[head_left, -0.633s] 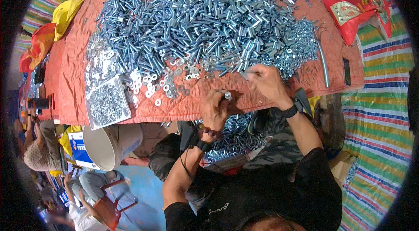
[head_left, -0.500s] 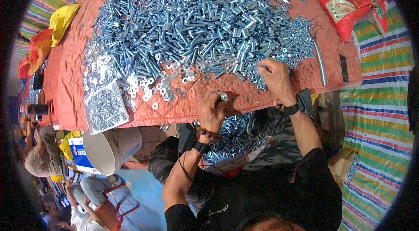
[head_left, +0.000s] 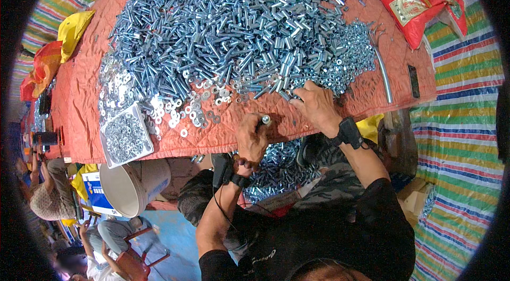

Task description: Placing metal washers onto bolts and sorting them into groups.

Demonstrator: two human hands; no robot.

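Table [head_left: 85,132]: Although we see its red cloth widely spread, we lose part of the far edge beyond the top of our view.
Pile of metal tubes [head_left: 228,20]: we judge each tube stiff, hard and light alone, yet heavy in a mass; the top is cut off, and we cannot see the lower layers.
Heap under the table [head_left: 284,167]: we find it partly covered by the table edge and the left arm, so its pieces are hard to tell.
Tray [head_left: 130,158]: it is white, stands near the corner of the cloth, and we see it filled with small washers.
Left hand [head_left: 251,135]: well apart from the other one, it is closed around a metal piece.
Right hand [head_left: 317,105]: its fingertips are at the near border of the pile; we cannot tell whether they pinch anything.
Metal piece [head_left: 266,119]: it is in the left fist, above the near cloth, its shiny end upward. We expect it rigid, not fragile, a little slippery; we would grip around its side. The fingers hide its length.
Loose washers [head_left: 183,133]: flat and thin, we would lift them by the rim.
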